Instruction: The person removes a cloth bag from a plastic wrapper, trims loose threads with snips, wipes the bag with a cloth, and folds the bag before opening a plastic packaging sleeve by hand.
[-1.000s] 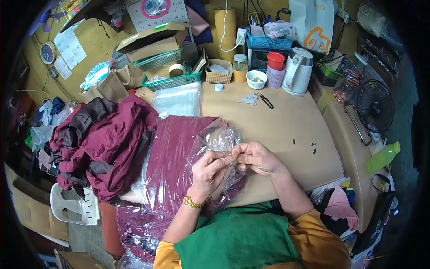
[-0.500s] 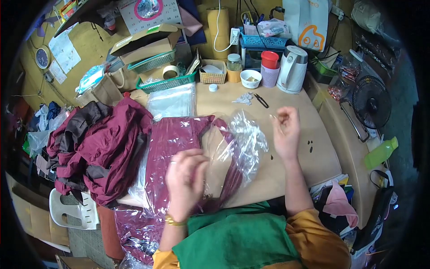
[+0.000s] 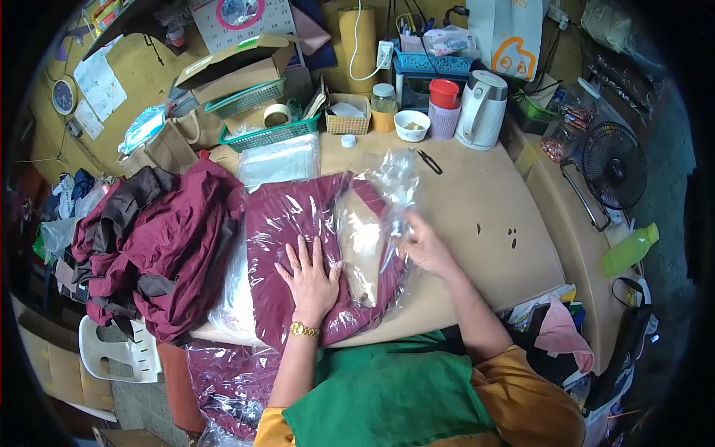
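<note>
Table point(image 3: 514, 272), tan and smooth, fills the middle of the frame, with a yellow wall point(image 3: 145, 89) behind it and a calendar point(image 3: 208, 24) at the top. My bag point(image 3: 272, 205), clear plastic around maroon cloth, lies flat at the centre. My left hand point(image 3: 309, 283) is spread on it, palm down, holding nothing. My right hand point(image 3: 424, 244) has bent fingers at the bag's crumpled right side; I cannot tell whether they pinch the plastic.

The bag's lower end reaches the table's near edge, just above my green apron point(image 3: 380, 391). On its left a heap point(image 3: 167, 246) of maroon and dark cloth crowds in. My widest room to move is right of my right hand, out to the table's slanting right edge.

By count: two green baskets point(image 3: 279, 136) stacked at upper left, one tape roll point(image 3: 277, 115), one white cap point(image 3: 348, 140), one jar point(image 3: 383, 108), one bowl point(image 3: 412, 125), one red-lidded tub point(image 3: 444, 123) and one kettle point(image 3: 480, 119) along the back; one pair of snips point(image 3: 429, 162) upper centre; four dark marks to the right; one fan point(image 3: 614, 167) and one lime bottle point(image 3: 631, 251) at far right.
</note>
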A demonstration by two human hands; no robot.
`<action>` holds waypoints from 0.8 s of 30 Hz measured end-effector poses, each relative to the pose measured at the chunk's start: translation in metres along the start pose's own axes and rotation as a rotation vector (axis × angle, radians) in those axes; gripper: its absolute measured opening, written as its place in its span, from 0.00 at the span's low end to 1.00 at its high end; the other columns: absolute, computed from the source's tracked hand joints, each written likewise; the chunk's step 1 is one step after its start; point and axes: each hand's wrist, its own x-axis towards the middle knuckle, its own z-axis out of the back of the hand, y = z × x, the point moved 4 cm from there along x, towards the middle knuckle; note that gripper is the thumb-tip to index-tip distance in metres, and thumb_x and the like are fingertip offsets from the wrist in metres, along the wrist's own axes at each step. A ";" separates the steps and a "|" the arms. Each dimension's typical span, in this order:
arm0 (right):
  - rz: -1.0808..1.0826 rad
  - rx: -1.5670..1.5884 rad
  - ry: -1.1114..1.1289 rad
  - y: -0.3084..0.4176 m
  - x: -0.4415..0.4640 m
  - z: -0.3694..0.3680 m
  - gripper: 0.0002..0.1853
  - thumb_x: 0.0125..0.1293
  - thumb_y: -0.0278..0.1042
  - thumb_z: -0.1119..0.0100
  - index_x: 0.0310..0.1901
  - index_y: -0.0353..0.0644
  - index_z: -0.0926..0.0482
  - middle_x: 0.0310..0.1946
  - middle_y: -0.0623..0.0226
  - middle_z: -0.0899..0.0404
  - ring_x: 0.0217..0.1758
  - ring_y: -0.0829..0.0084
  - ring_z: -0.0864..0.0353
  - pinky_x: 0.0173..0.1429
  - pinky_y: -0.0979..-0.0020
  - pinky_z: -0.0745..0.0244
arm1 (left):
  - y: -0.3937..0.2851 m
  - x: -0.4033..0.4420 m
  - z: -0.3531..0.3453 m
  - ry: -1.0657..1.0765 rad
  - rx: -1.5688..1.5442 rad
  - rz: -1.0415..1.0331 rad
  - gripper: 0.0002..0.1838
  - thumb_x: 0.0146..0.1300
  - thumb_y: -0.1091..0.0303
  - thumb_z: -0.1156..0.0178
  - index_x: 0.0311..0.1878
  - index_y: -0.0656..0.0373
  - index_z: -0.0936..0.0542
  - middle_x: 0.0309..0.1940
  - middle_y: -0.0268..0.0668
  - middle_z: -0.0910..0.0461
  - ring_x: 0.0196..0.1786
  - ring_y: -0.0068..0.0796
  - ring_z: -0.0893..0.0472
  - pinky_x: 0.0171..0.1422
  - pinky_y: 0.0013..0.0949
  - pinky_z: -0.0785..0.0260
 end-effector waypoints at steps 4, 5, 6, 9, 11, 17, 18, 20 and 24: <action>0.112 0.487 0.197 0.004 0.011 -0.020 0.26 0.67 0.37 0.37 0.62 0.31 0.29 0.57 0.58 0.22 0.53 0.71 0.22 0.55 0.66 0.27 | -0.001 0.003 0.000 -0.026 -0.004 -0.018 0.38 0.66 0.48 0.46 0.76 0.53 0.39 0.78 0.48 0.48 0.80 0.56 0.55 0.77 0.71 0.69; 0.178 0.561 0.206 0.007 0.011 -0.021 0.26 0.67 0.36 0.37 0.62 0.32 0.30 0.57 0.62 0.22 0.50 0.74 0.21 0.51 0.66 0.23 | 0.001 0.002 0.000 -0.026 -0.007 -0.012 0.37 0.66 0.48 0.46 0.75 0.53 0.39 0.77 0.48 0.47 0.80 0.56 0.55 0.77 0.70 0.69; -0.070 0.772 0.112 -0.018 0.012 -0.020 0.25 0.68 0.33 0.39 0.65 0.36 0.32 0.53 0.65 0.22 0.47 0.72 0.21 0.51 0.68 0.24 | 0.003 0.001 0.000 -0.041 -0.001 -0.010 0.37 0.66 0.47 0.46 0.75 0.53 0.38 0.77 0.48 0.47 0.80 0.55 0.54 0.77 0.70 0.69; -0.051 0.988 0.211 -0.013 -0.005 0.033 0.25 0.68 0.31 0.42 0.65 0.40 0.34 0.49 0.67 0.24 0.49 0.75 0.24 0.54 0.74 0.26 | 0.010 -0.001 -0.002 -0.061 0.014 0.027 0.37 0.68 0.41 0.48 0.75 0.50 0.38 0.78 0.44 0.48 0.80 0.53 0.53 0.77 0.70 0.68; 0.056 1.109 -0.058 -0.033 -0.008 0.081 0.21 0.65 0.27 0.42 0.59 0.41 0.31 0.44 0.69 0.25 0.43 0.80 0.24 0.48 0.78 0.26 | 0.012 -0.002 -0.002 -0.059 0.012 0.032 0.38 0.68 0.39 0.48 0.75 0.49 0.38 0.78 0.43 0.48 0.80 0.53 0.53 0.77 0.70 0.67; 0.055 0.512 -0.827 -0.070 -0.032 0.205 0.14 0.63 0.28 0.38 0.49 0.40 0.26 0.36 0.72 0.23 0.36 0.78 0.24 0.44 0.78 0.28 | 0.011 -0.001 -0.001 -0.058 0.021 0.037 0.37 0.68 0.41 0.48 0.75 0.50 0.38 0.77 0.44 0.46 0.80 0.53 0.53 0.77 0.69 0.67; 0.090 0.305 -0.892 -0.042 -0.033 0.201 0.12 0.63 0.29 0.37 0.48 0.40 0.25 0.35 0.72 0.23 0.35 0.77 0.24 0.44 0.77 0.27 | 0.010 -0.001 0.000 -0.064 0.018 0.036 0.37 0.68 0.41 0.48 0.75 0.50 0.38 0.77 0.44 0.46 0.80 0.53 0.52 0.77 0.69 0.67; 0.180 0.061 -0.738 0.011 -0.007 0.164 0.10 0.63 0.29 0.36 0.45 0.37 0.23 0.36 0.66 0.19 0.37 0.77 0.20 0.44 0.77 0.27 | 0.008 0.000 0.001 -0.065 0.026 0.032 0.37 0.68 0.41 0.48 0.75 0.49 0.38 0.77 0.44 0.45 0.80 0.52 0.52 0.78 0.68 0.67; -0.186 -0.645 0.135 0.052 0.061 0.082 0.25 0.69 0.54 0.42 0.47 0.36 0.18 0.45 0.48 0.16 0.52 0.55 0.16 0.55 0.58 0.25 | 0.009 -0.001 0.000 -0.073 0.034 0.028 0.37 0.68 0.41 0.49 0.75 0.49 0.38 0.77 0.44 0.45 0.80 0.52 0.51 0.78 0.67 0.67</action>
